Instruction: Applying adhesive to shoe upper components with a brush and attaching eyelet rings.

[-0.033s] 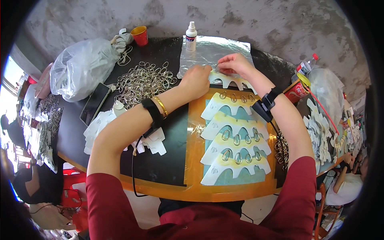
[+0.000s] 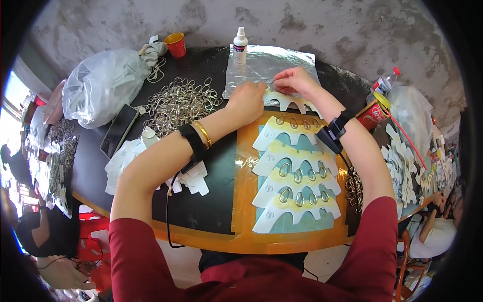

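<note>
My left hand [image 2: 246,103] is closed at the left end of a white scalloped cutout [image 2: 282,101] with a yellowed upper edge, on the foil sheet's near edge. What its fingers hold is hidden. Over the same cutout's upper edge, my right hand [image 2: 296,81] has thumb and fingers pinched together; a small greyish bit shows by the fingertips, too small to name. Nearer me, several similar cutouts [image 2: 275,220] overlap in a column on a teal sheet [image 2: 302,226]. Oval metal rings [image 2: 300,200] lie along the yellowed bands of most of them.
A pile of metal rings [image 2: 181,103] and loose white cutouts [image 2: 126,158] lie left, beside a phone [image 2: 119,130] and a plastic bag [image 2: 103,85]. A spray bottle [image 2: 240,50] stands on foil [image 2: 302,55]. At right are a red cup [image 2: 372,116] and more cutouts [image 2: 400,171].
</note>
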A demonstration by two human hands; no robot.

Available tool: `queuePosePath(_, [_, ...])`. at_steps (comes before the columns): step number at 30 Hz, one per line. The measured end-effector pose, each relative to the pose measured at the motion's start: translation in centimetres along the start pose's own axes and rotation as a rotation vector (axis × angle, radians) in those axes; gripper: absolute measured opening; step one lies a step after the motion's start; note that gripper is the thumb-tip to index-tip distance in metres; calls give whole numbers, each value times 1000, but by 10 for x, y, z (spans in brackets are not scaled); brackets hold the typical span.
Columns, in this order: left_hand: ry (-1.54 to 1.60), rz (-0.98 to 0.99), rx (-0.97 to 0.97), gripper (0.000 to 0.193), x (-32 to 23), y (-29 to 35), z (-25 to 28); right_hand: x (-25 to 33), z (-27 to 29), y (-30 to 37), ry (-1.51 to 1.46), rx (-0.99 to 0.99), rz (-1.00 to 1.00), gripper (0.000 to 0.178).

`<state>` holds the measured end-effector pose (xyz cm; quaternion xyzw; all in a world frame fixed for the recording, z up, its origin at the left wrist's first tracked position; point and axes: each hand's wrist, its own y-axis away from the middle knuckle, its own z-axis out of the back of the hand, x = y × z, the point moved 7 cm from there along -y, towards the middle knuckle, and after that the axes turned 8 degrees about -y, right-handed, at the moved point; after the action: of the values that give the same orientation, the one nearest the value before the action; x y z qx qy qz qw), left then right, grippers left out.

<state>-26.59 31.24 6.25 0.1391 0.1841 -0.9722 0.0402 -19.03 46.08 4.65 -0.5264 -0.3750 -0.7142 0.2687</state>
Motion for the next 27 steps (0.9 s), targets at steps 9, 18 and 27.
queuePosePath(9, [-227, -38, 39, 30, -11, -3, -6, -5, 1, -3, 83, -49, 30, 22])
queuePosePath(18, [-241, -71, -16, 30, -13, -4, -5, -3, 0, -4, 147, -49, 79, 22])
queuePosePath(27, [-267, -77, -49, 27, -14, -2, -4, -4, 0, -12, 332, -67, 109, 24])
